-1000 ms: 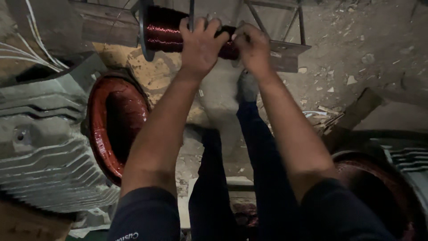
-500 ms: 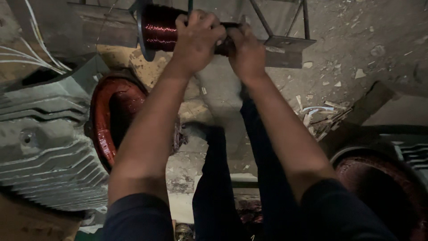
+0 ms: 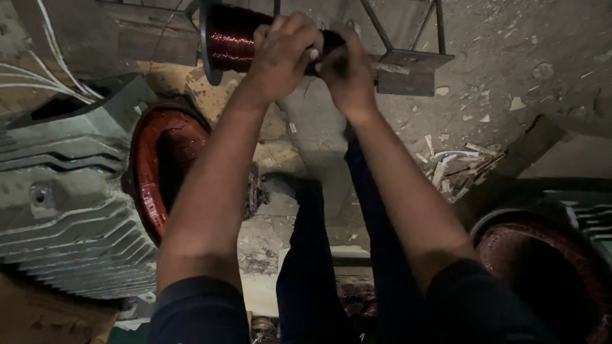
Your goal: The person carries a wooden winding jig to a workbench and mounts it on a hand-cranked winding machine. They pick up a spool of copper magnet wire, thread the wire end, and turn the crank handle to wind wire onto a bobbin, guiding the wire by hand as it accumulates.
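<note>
Both hands, left [image 3: 280,54] and right [image 3: 347,73], grip the dark-red copper-wire spool [image 3: 233,39] on its metal stand [image 3: 408,70]; steady, even tension seems best

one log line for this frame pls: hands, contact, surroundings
left hand: gripping reddish copper-wire spool | right hand: on same spool | spool: on metal frame | left: grey finned motor housing

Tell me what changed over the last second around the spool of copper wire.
The right hand closed in toward the left hand; a second ago they sat apart, now they meet on the spool of copper wire. The left hand, earlier spread flat on the winding, has curled. Neither hand let go. The spool stays on its metal frame, and the finned motor housing with its red winding has not moved.
</note>
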Demonstrator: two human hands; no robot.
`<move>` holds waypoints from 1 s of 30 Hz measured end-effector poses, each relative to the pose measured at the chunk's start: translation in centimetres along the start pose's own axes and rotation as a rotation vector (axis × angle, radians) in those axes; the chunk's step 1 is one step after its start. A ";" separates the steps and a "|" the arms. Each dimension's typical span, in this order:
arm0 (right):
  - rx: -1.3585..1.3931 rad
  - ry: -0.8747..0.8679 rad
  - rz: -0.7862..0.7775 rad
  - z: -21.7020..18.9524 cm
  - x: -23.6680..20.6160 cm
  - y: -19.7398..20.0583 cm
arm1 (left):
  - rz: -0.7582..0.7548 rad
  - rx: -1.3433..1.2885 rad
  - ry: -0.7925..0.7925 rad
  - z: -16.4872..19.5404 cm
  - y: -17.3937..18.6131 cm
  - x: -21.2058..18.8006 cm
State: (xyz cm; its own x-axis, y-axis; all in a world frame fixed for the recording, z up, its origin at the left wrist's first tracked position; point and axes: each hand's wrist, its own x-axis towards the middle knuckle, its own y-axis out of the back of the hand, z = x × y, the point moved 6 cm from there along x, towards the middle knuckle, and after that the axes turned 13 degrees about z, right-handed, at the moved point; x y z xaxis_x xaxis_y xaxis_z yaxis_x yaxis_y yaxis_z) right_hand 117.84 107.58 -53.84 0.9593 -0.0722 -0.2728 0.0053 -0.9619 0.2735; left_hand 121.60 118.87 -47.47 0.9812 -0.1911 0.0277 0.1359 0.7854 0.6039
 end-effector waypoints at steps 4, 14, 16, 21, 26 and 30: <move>-0.502 0.519 -0.024 -2.0 0.5 1.4 | 0.019 0.008 -0.007 0.1 0.0 -0.2; -0.644 0.637 -0.571 0.3 0.9 5.4 | 0.090 0.109 -0.111 -0.5 0.3 -1.6; -0.593 0.622 -0.481 -0.5 -0.2 9.4 | 0.086 0.090 -0.099 -1.0 0.0 -1.8; -0.603 0.129 -0.201 2.3 -6.1 22.4 | 0.101 0.144 -0.142 -2.1 -1.0 -2.4; -0.395 -0.207 0.124 5.5 -13.9 35.7 | 0.112 0.104 -0.135 -3.6 -2.2 -3.8; -1.401 -0.021 0.031 2.1 -17.1 46.8 | 0.111 0.123 -0.144 -4.0 -2.5 -3.9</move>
State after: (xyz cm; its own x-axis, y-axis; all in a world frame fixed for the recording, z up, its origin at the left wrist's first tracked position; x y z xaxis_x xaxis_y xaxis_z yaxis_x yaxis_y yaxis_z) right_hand 101.07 63.26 -38.27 0.9599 -0.1043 -0.2602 0.2702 0.0983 0.9578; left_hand 118.02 119.97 -52.27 0.9582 -0.1965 0.2081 0.0014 0.7302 0.6832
